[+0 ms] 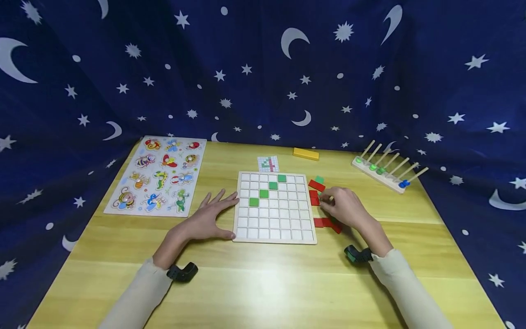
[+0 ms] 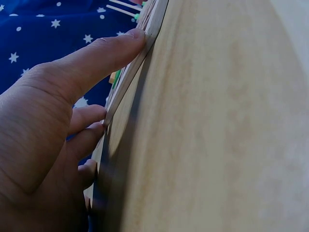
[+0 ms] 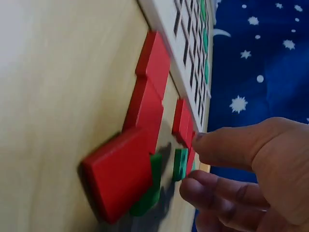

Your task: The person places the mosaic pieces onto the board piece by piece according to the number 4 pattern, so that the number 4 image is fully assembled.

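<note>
A white grid board (image 1: 275, 212) lies on the table, with several green square tiles (image 1: 264, 193) in a diagonal line on it. My left hand (image 1: 208, 218) is spread at the board's left side, thumb at the near corner and fingertips along the edge. In the left wrist view the thumb (image 2: 104, 55) touches the board's rim. Right of the board, my right hand (image 1: 344, 205) reaches down to a group of red tiles (image 1: 314, 198). Its thumb and fingers are apart beside the tiles in the right wrist view, and no tile shows gripped between them.
More red tiles (image 1: 326, 222) and green tiles (image 1: 319, 179) lie along the board's right side. Behind the board are a pattern card (image 1: 268, 164) and a yellow box (image 1: 306, 154). An insect puzzle (image 1: 158, 176) lies left; a peg rack with beads (image 1: 380, 175) stands right.
</note>
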{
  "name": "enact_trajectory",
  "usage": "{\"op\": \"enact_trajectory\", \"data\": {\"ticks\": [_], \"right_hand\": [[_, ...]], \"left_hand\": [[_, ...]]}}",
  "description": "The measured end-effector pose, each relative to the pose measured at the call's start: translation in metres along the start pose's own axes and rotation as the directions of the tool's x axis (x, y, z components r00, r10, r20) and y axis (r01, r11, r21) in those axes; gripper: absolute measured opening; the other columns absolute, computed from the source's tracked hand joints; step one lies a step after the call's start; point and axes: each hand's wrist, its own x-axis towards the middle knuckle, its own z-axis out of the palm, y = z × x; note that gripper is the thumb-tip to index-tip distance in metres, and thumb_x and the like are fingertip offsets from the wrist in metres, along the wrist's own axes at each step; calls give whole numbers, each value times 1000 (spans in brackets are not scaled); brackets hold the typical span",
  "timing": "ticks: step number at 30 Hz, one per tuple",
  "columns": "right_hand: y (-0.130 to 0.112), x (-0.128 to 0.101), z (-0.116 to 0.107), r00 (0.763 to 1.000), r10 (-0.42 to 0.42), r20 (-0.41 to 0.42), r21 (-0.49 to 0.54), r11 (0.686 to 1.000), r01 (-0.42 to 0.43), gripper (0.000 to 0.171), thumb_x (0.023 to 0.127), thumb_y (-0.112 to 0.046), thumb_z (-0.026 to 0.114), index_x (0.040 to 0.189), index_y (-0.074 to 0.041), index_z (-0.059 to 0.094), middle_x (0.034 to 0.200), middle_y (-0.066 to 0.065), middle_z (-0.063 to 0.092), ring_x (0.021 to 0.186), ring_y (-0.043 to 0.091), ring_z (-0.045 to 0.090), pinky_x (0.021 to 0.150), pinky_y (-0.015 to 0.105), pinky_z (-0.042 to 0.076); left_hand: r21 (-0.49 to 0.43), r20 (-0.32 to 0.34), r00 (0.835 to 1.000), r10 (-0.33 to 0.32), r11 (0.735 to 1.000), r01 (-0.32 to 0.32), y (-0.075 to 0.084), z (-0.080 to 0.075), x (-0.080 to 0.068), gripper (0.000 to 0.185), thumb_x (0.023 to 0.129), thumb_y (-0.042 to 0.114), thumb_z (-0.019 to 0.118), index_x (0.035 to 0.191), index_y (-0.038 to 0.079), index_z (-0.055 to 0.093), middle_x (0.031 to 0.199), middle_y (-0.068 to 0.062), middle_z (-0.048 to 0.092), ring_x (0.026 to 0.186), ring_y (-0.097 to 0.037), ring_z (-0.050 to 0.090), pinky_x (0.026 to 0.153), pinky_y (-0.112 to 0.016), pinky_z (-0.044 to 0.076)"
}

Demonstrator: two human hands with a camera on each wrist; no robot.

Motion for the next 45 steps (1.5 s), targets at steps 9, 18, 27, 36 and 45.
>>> {"op": "enact_trajectory", "data": {"ticks": [9, 18, 27, 36, 45], "right_hand": [[11, 10, 2, 988, 149, -29, -141, 978, -152, 25, 83, -25, 80, 94, -3, 74, 71, 4, 55, 61, 22, 50, 49, 36, 39], [16, 15, 2, 983, 171, -65, -97, 980, -177, 22, 80, -12, 78, 98, 0, 74, 86, 11, 72, 73, 29, 65, 59, 48, 52], [1, 18, -4, 990, 87, -107, -35, 995, -91, 29, 76, -7, 75, 104, -1, 74, 95, 14, 66, 69, 24, 62, 56, 41, 50], [-41, 31, 10, 993, -91, -79, 28, 995, 94, 31, 76, -1, 72, 107, -3, 75, 98, 9, 64, 64, 14, 53, 54, 31, 45], [-72, 43, 26, 989, -140, -43, 70, 987, 143, 31, 78, 0, 71, 108, -5, 75, 98, 4, 65, 66, 13, 54, 56, 29, 46]], "left_hand": [[5, -1, 1000, 16, 1000, -16, 3, -2, 1, 103, 75, 57, 82, 158, 19, 34, 165, 5, 19, 152, -26, -1, 120, -49, -10], [15, -2, 1000, 5, 1000, -5, 3, -2, 0, 103, 75, 57, 82, 158, 20, 34, 165, 6, 18, 153, -25, -1, 120, -50, -10], [25, -1, 1000, 0, 1000, 0, 1, -4, 1, 102, 75, 59, 81, 158, 20, 34, 165, 8, 18, 153, -24, -1, 120, -49, -10], [14, -1, 1000, -3, 1000, 3, 0, -5, -1, 102, 75, 59, 81, 157, 20, 35, 165, 8, 19, 153, -24, -1, 120, -49, -10], [7, 5, 1000, 3, 1000, -3, -2, -2, 0, 103, 75, 60, 80, 157, 20, 34, 165, 8, 18, 152, -22, -2, 120, -47, -12]]}}
